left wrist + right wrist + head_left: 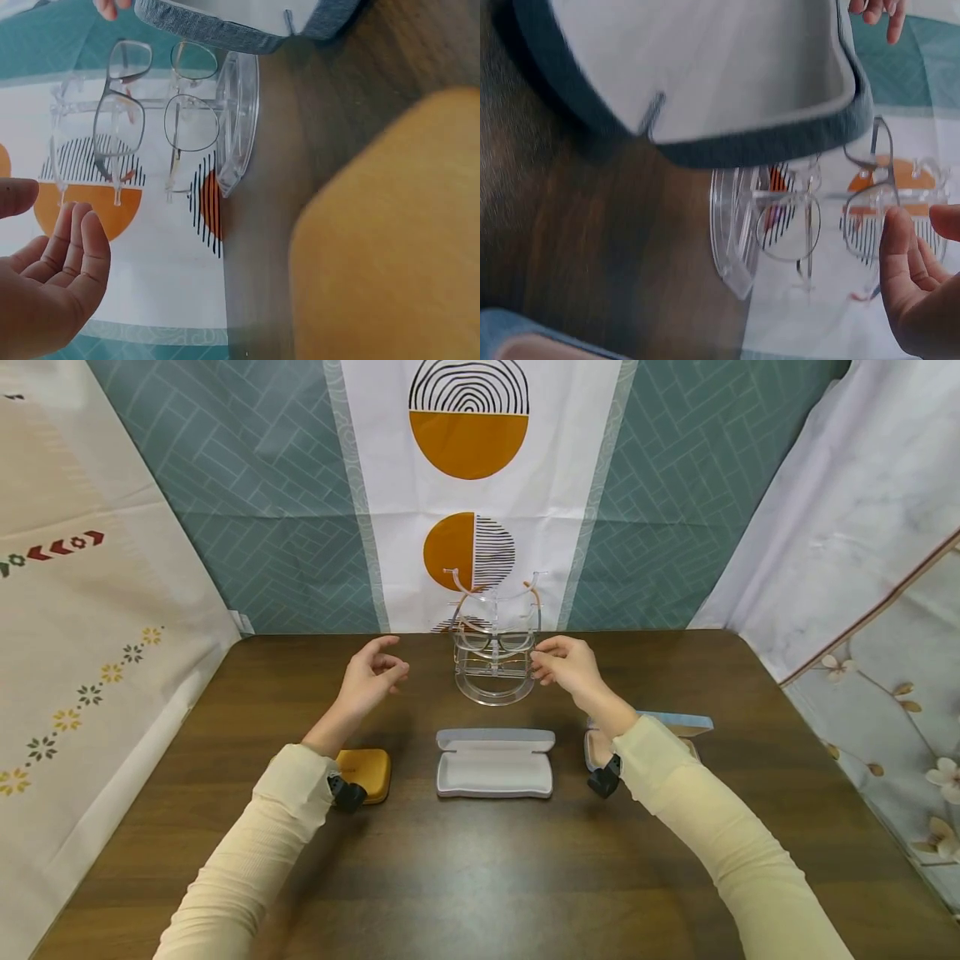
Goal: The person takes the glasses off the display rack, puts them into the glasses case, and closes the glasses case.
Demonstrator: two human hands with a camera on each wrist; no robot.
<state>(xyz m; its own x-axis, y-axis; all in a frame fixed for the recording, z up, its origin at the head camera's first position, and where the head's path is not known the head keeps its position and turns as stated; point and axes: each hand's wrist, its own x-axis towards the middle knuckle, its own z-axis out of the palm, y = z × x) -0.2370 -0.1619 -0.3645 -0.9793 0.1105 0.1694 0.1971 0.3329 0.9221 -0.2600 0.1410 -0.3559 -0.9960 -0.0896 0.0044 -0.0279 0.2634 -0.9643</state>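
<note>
Head view, with the clear display rack (495, 700) taken as clock centre: the rack is stood toward the back of the brown surface (420, 885), with the dark-framed glasses (495, 641) held on its upper tier. The left hand (367, 678) is held at nine o'clock, apart from the rack. The right hand (568, 667) is held at three, its fingertips just beside the dark-framed glasses. An open grey case (495, 793) is placed at six, a yellow case (369, 770) between seven and eight, and an open blue case (682, 722) at four, partly covered by the right arm.

Left wrist view, turned sideways: at eight o'clock, the left grip is spread, thumb parted from bent fingers, nothing held. Thin-rimmed glasses (190, 94) are seen on the rack's lower tier.

Right wrist view: at four o'clock, the right grip is parted beside the dark-framed glasses; whether they are touched cannot be told.
</note>
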